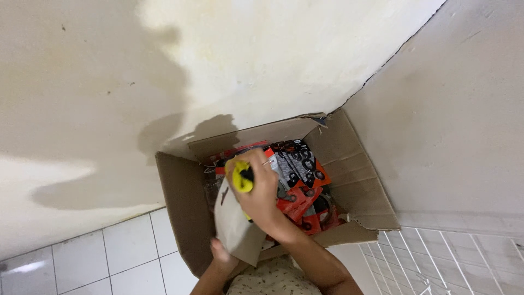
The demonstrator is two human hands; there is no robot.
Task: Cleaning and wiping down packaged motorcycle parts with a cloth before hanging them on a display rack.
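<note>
Head view: right hand (261,191) grips a yellow tool (242,178) above an open box (180,207).
The yellow tool, with a black part, sits inside the closed fingers of the right hand, just over the red and black packs (303,186) that fill the box. The left hand (222,255) is lower, at the near edge, and it seems to pinch a grey flap (234,224) of cardboard; how far its fingers are closed I cannot tell. The box stands in a corner where two pale walls (273,60) meet, on a white tiled floor (125,246). To do it well, I judge, keep the flap bent back so the packs stay visible, and hold the tool firm and away from the thin packs.
</note>
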